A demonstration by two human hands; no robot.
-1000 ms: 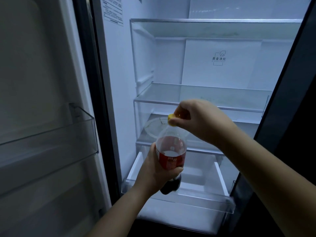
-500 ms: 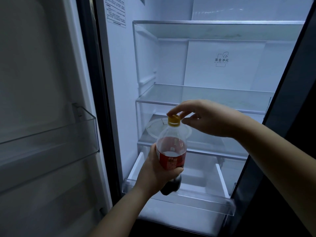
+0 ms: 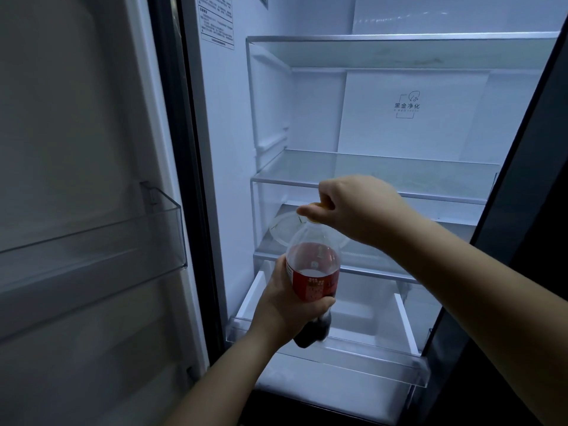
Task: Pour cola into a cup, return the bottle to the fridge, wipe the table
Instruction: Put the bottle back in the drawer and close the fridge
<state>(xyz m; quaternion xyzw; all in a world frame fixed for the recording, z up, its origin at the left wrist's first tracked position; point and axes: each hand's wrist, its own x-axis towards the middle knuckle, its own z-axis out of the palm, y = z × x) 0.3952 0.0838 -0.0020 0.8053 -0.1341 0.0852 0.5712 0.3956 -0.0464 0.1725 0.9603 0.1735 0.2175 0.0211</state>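
I stand before the open fridge (image 3: 353,124), lit inside, its glass shelves bare. My left hand (image 3: 284,305) holds a cola bottle (image 3: 313,272) upright by its red label, in front of the lower shelves; dark cola fills the bottom part. My right hand (image 3: 353,207) is closed over the yellow cap (image 3: 315,207) on the bottle's neck, fingers pinching it, so only a sliver of yellow shows.
A round clear lid or dish (image 3: 282,229) lies on the third shelf behind the bottle. A clear drawer (image 3: 332,355) sits pulled out below. The open door (image 3: 76,210) with a clear bin (image 3: 129,241) is at left; a dark panel (image 3: 522,179) borders the right.
My right hand gripped the cap, loosened with fingers spread around it half a second ago, and now grips it again. The bottle and left hand have stayed in place.
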